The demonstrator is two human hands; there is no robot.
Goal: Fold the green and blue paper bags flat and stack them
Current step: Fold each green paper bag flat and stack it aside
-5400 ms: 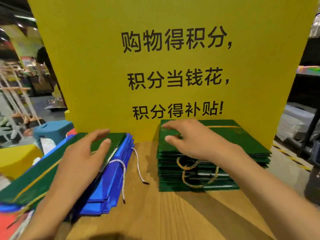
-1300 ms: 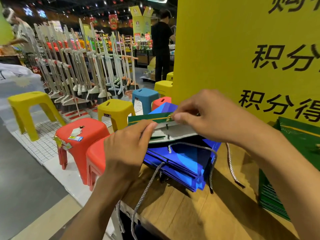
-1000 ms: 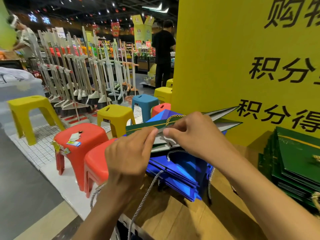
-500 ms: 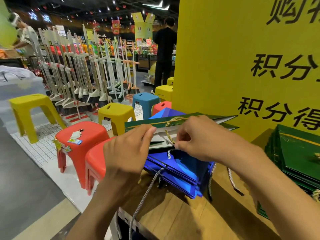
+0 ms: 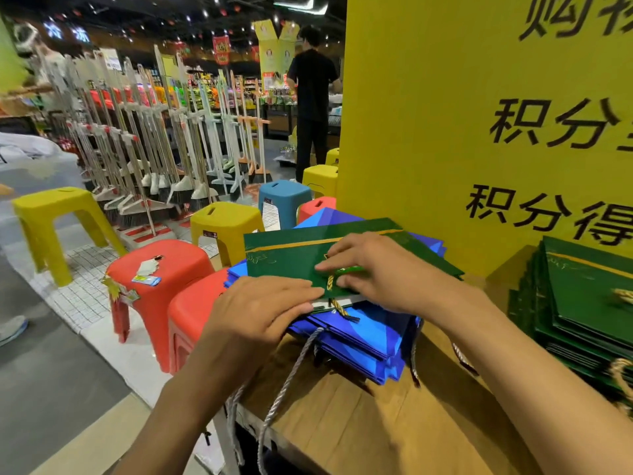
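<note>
Hands rest on green bag (image 5: 284, 258) atop blue bags (image 5: 359, 334): left hand (image 5: 253, 317) pressing flat, right hand (image 5: 380, 272) pinching it.

Only two hands and forearms of the person show. The left hand (image 5: 260, 310) and left forearm (image 5: 191, 399), which leaves the frame near 7 o'clock, are bare, the wrist too. The right hand (image 5: 380, 269) and right forearm (image 5: 513, 354), a longer stretch running out toward 4 o'clock, are likewise bare from knuckles to frame edge. Knuckle ridges show on the backs of both hands. Nails are too blurred to describe.
</note>
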